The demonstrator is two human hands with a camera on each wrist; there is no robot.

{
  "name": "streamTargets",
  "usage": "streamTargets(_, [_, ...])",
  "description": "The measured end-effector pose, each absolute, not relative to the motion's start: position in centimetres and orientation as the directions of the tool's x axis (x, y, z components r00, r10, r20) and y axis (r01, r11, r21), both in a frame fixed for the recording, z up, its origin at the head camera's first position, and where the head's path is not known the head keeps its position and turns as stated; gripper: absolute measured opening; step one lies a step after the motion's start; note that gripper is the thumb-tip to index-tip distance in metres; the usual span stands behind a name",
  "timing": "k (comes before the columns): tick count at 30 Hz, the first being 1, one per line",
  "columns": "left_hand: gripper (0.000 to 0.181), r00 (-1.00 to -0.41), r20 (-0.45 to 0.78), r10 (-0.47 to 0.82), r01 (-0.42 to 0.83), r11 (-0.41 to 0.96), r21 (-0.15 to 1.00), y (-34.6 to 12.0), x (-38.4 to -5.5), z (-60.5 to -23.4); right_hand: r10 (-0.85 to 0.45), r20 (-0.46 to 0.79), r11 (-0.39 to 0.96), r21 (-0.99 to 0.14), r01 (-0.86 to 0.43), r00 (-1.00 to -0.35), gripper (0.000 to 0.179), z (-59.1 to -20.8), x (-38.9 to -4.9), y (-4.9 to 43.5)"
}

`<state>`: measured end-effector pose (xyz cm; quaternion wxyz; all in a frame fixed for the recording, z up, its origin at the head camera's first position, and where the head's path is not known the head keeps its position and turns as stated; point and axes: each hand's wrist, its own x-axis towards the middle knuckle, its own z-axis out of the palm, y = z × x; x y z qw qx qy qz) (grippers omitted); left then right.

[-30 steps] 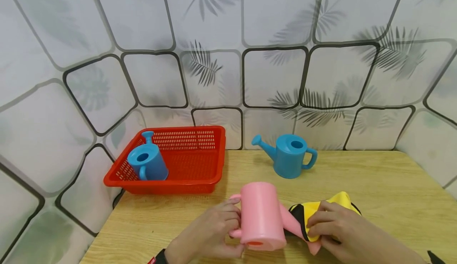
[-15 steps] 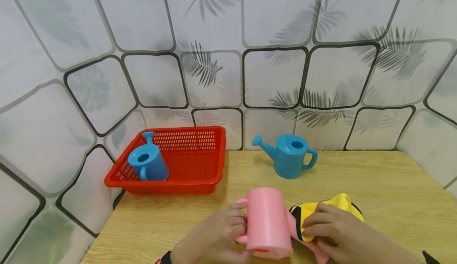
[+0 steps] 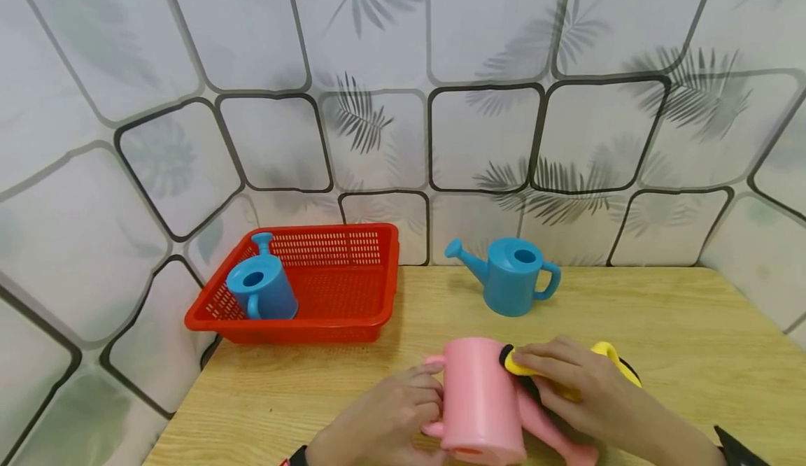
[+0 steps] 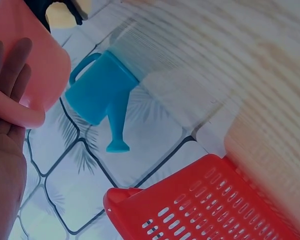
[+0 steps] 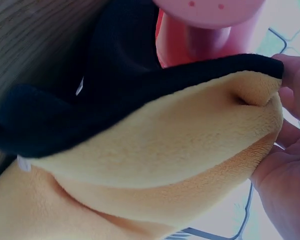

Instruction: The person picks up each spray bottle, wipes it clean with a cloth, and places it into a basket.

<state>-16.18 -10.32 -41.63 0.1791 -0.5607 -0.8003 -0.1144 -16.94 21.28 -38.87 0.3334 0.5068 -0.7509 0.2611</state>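
A pink watering can (image 3: 481, 403) is tilted on its side low in the middle of the head view, its spout toward the lower right. My left hand (image 3: 390, 420) grips its handle, fingers curled through the loop. My right hand (image 3: 588, 390) pinches a yellow cloth with black edging (image 5: 190, 135) and presses a fold of it against the can's upper right side. In the right wrist view the cloth hides much of the scene, and the can's perforated pink sprinkler head (image 5: 210, 10) shows above it.
Behind the hands a blue watering can (image 3: 508, 285) stands upright on the wooden table (image 3: 680, 333). At the left, a red basket (image 3: 296, 331) holds another blue watering can (image 3: 272, 294), leaning. A patterned curtain-like wall (image 3: 378, 137) rises behind the table.
The pink can has shifted right and slightly down with my left hand. My right hand has moved the cloth from the spout up to the can's body.
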Motion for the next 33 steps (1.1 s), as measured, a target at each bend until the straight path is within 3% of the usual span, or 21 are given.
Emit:
streamTargets(9, [0.016,-0.314,0.422,0.850,0.938,0.348,-0.003,-10.5,-16.3,-41.6,-0.638,0.732,0.262,-0.084,-0.961,-0.238,0.029,-39.1,-16.1,21.0])
streamTargets(15, [0.016,-0.349,0.424,0.836,0.927,0.373,0.030,-10.8,-16.4,-41.5,-0.687,0.702,0.162,-0.100,-0.982,-0.185,0.026,-39.1,-15.3,21.3])
streamTargets(20, [0.015,-0.372,0.426,0.825,0.919,0.391,0.046,-11.2,-16.4,-41.4,-0.723,0.682,0.149,-0.003,-0.989,-0.111,0.025,-39.4,-15.3,21.7])
streamTargets(27, [0.018,-0.377,0.460,0.804,0.914,0.404,0.044,-11.8,-16.4,-41.0,-0.761,0.617,0.321,0.088,-0.943,-0.202,0.031,-39.4,-14.8,22.9])
streamTargets(33, [0.018,-0.345,0.504,0.792,0.919,0.395,0.009,-12.3,-16.7,-40.6,-0.764,0.619,0.312,0.110,-0.944,-0.181,0.031,-39.6,-14.9,24.0])
